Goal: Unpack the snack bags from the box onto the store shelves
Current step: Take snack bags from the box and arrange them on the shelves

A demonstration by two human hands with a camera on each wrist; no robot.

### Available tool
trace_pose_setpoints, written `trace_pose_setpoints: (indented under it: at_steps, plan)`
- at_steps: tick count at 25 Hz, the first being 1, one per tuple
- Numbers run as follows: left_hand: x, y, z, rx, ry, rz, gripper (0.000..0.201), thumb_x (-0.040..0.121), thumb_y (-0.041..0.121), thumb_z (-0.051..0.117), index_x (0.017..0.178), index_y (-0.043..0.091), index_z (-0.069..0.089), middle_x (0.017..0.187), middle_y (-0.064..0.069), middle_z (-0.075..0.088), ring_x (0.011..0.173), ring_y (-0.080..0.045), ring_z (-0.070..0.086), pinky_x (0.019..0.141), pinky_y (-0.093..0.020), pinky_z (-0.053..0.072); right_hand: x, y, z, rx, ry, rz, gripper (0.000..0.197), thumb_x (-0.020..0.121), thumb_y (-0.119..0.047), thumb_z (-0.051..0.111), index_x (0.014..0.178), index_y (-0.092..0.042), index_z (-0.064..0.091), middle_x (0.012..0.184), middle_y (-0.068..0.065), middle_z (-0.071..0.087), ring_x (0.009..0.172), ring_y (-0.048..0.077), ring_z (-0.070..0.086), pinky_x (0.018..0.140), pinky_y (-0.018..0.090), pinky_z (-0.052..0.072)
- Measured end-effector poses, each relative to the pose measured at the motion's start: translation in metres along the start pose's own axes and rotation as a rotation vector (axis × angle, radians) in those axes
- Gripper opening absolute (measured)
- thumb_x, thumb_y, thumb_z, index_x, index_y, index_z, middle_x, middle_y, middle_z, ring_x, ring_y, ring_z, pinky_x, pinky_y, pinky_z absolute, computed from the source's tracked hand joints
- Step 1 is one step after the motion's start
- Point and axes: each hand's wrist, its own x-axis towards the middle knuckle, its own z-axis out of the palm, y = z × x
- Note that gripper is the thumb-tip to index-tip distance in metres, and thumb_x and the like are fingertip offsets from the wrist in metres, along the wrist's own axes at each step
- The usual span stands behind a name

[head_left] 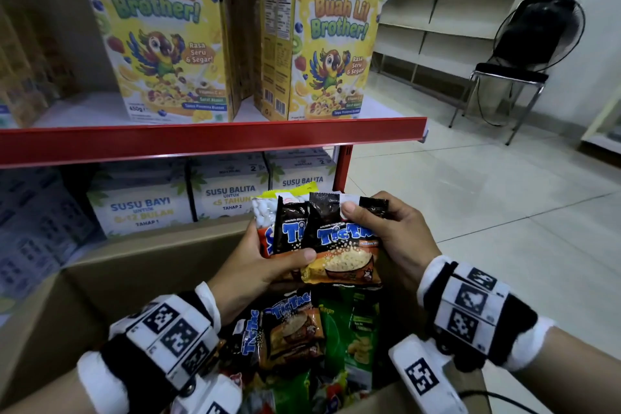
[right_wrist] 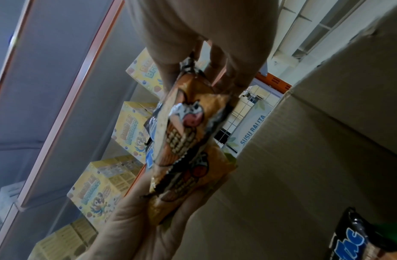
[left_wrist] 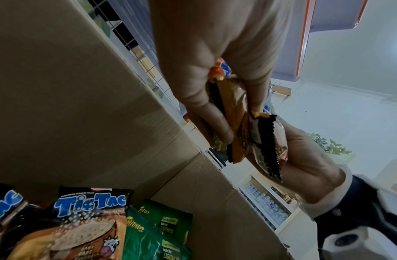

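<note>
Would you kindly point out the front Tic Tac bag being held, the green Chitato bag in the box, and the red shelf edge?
Front Tic Tac bag (head_left: 339,245), head view, on its printed front.
Green Chitato bag (head_left: 349,336), head view, on its green face.
Red shelf edge (head_left: 208,138), head view, on the front strip.

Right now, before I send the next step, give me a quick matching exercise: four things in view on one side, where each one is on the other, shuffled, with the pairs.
Things:
1. Tic Tac bags
2. cereal boxes
3. green snack bags
4. milk cartons

Places:
A. lying in the cardboard box
B. standing on the upper shelf
C. on the shelf below the red edge
D. held above the box between the left hand and the right hand

Pairs: 1-D, 2-B, 3-A, 4-C
</note>
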Motion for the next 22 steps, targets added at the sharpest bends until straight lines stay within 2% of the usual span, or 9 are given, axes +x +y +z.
trace_pose_setpoints:
  at_steps: [2,4,7,8,10,13,15,17,22]
  plan:
    - [0.0,0.0,-0.001,0.035,0.029,-0.003,0.119,0.03,0.045,0.095,0.133,0.024,0.039,0.117,-0.002,0.069,0.108,-0.026,0.066,0.093,-0.047,0.052,0.003,-0.006,-0.001,-0.096,-0.008,-0.038,0.02,0.062,-0.014,0.083,0.066,-0.019,0.064,0.075,0.009,0.067,0.073,0.029,0.063,0.067,0.04,0.054]
    - [-0.002,0.001,-0.002,0.102,0.061,-0.004,0.125,0.031,0.047,0.094,0.138,0.023,0.035,0.127,-0.004,0.062,0.116,-0.027,0.06,0.099,-0.049,0.047,0.006,-0.017,-0.003,-0.374,-0.025,-0.188,0.019,0.073,-0.014,0.079,0.084,-0.025,0.068,0.09,-0.001,0.069,0.082,0.02,0.064,0.07,0.031,0.052]
    - [-0.004,0.001,0.002,0.147,0.012,0.061,0.097,0.045,0.03,0.09,0.128,0.026,0.04,0.105,0.012,0.072,0.097,-0.006,0.068,0.077,-0.021,0.056,0.008,-0.036,0.007,-0.755,-0.2,-0.363,0.023,0.077,-0.035,0.074,0.1,-0.03,0.072,0.095,-0.014,0.072,0.09,0.001,0.064,0.072,0.006,0.044]
    - [-0.006,0.001,0.006,0.156,-0.017,0.087,0.088,0.05,0.022,0.088,0.124,0.031,0.04,0.103,0.016,0.071,0.095,-0.001,0.068,0.072,-0.014,0.054,0.009,-0.038,0.013,-0.812,-0.281,-0.319,0.03,0.073,-0.042,0.075,0.1,-0.031,0.072,0.093,-0.013,0.072,0.088,0.0,0.065,0.068,0.006,0.045]
    - [-0.007,0.001,0.012,0.167,-0.07,0.121,0.082,0.061,0.006,0.085,0.122,0.036,0.04,0.109,0.014,0.069,0.1,-0.002,0.067,0.073,-0.014,0.053,0.009,-0.035,0.022,-0.883,-0.38,-0.228,0.035,0.065,-0.045,0.079,0.097,-0.031,0.073,0.087,-0.01,0.072,0.081,0.006,0.066,0.066,0.015,0.05]
    - [-0.008,0.002,0.013,0.149,-0.103,0.124,0.08,0.067,-0.003,0.08,0.126,0.033,0.039,0.108,0.008,0.071,0.097,-0.008,0.069,0.071,-0.018,0.054,0.01,-0.027,0.031,-0.851,-0.377,-0.287,0.01,0.072,-0.028,0.08,0.079,-0.025,0.072,0.071,-0.01,0.068,0.067,0.006,0.061,0.068,0.022,0.05]
    - [-0.007,0.005,0.01,0.125,-0.099,0.106,0.08,0.068,-0.004,0.079,0.128,0.031,0.037,0.098,0.003,0.072,0.079,-0.009,0.072,0.059,-0.017,0.054,0.012,-0.027,0.033,-0.823,-0.358,-0.314,0.004,0.078,-0.028,0.075,0.076,-0.026,0.072,0.069,-0.012,0.067,0.063,0.002,0.058,0.066,0.02,0.048]
    - [-0.006,0.007,0.007,0.104,-0.108,0.083,0.081,0.068,-0.001,0.079,0.129,0.031,0.036,0.098,-0.001,0.071,0.069,-0.009,0.071,0.053,-0.018,0.052,0.014,-0.029,0.035,-0.818,-0.355,-0.311,0.006,0.085,-0.03,0.067,0.085,-0.027,0.072,0.079,-0.009,0.071,0.07,0.002,0.062,0.07,0.022,0.051]
    - [-0.012,0.004,0.003,0.118,-0.074,0.065,0.088,0.055,0.016,0.085,0.127,0.033,0.038,0.103,0.005,0.073,0.089,-0.011,0.072,0.063,-0.022,0.056,0.018,-0.034,0.032,-0.905,-0.331,-0.369,0.016,0.09,-0.031,0.06,0.094,-0.019,0.07,0.089,-0.002,0.071,0.083,0.013,0.066,0.08,0.033,0.054]
